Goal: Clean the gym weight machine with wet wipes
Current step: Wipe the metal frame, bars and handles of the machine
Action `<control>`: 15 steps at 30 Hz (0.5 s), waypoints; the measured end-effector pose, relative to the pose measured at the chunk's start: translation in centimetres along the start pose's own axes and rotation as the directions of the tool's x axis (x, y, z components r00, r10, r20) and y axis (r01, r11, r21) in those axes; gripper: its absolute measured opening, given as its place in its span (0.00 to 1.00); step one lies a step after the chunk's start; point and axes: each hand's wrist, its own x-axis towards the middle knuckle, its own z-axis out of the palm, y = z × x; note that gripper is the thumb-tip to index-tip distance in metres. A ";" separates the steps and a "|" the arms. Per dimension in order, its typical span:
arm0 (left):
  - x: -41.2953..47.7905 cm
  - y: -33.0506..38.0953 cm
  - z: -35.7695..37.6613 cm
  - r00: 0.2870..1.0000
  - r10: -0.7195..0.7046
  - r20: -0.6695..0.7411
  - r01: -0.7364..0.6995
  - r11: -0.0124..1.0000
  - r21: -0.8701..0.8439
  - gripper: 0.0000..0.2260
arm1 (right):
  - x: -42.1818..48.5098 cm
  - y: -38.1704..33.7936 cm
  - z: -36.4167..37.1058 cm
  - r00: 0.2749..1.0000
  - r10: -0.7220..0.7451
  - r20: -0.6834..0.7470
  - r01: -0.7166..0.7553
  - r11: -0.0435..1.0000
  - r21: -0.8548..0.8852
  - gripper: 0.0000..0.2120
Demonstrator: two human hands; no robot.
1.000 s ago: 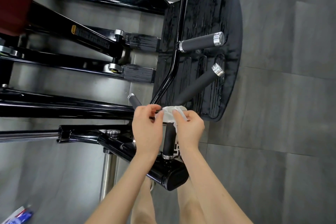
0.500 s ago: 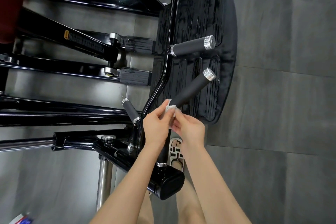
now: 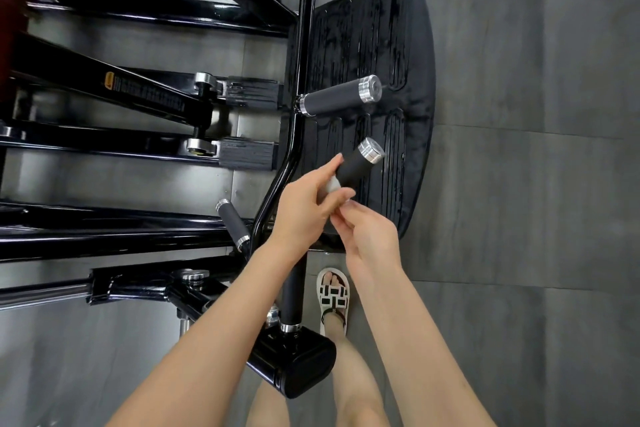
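Since the earlier frames the wet wipe (image 3: 333, 184) has gone from a loose sheet held between both hands to a small wad, and it has travelled up the angled handle (image 3: 356, 163) toward its chrome cap. The left hand (image 3: 304, 210) curls round the wad and presses it against the underside of the black grip, likely so that the wipe follows the round surface instead of sliding flat over it. The right hand (image 3: 372, 236) sits just beside it, fingertips drawn in to meet the left hand at the wipe's lower edge; whether they actually nip the wipe cannot be told from this view. The two hands are close together, touching at the wipe.

The handle juts out over the ribbed footplate (image 3: 410, 80), with a second handle (image 3: 337, 100) above it and a short one (image 3: 233, 224) to the left, neither touched. Judging by the wipe's position, the step in hand is rubbing this grip along its length — the cap end remains to cover.
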 end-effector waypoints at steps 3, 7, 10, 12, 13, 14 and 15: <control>-1.5 -1.7 1.0 0.999 -0.044 -0.017 0.046 0.993 0.108 0.20 | 0.1 0.3 -1.3 0.998 0.007 -0.066 -0.011 0.998 -0.061 0.06; -0.7 -2.2 1.9 0.994 -0.006 -0.109 0.031 0.972 0.232 0.19 | 0.5 -0.4 -2.8 0.998 -0.020 -0.061 0.012 0.990 -0.138 0.04; 2.1 0.6 2.4 0.986 0.144 -0.086 -0.120 0.964 0.237 0.26 | 0.7 -1.0 -3.3 0.998 -0.033 -0.049 0.024 0.985 -0.168 0.04; 3.4 2.3 2.8 0.967 0.250 -0.058 -0.226 0.937 0.265 0.28 | 0.8 -1.4 -3.6 0.998 -0.043 -0.043 0.035 0.983 -0.181 0.04; 3.6 2.8 2.8 0.961 0.272 -0.038 -0.253 0.930 0.267 0.30 | 0.9 -1.6 -3.7 0.998 -0.047 -0.040 0.039 0.982 -0.186 0.04; 3.5 3.0 2.7 0.960 0.278 -0.021 -0.263 0.930 0.258 0.32 | 0.9 -1.8 -3.8 0.998 -0.049 -0.035 0.042 0.981 -0.189 0.04; 3.2 2.9 2.7 0.962 0.273 -0.011 -0.263 0.935 0.238 0.35 | 0.9 -2.0 -3.9 0.998 -0.053 -0.029 0.046 0.981 -0.187 0.04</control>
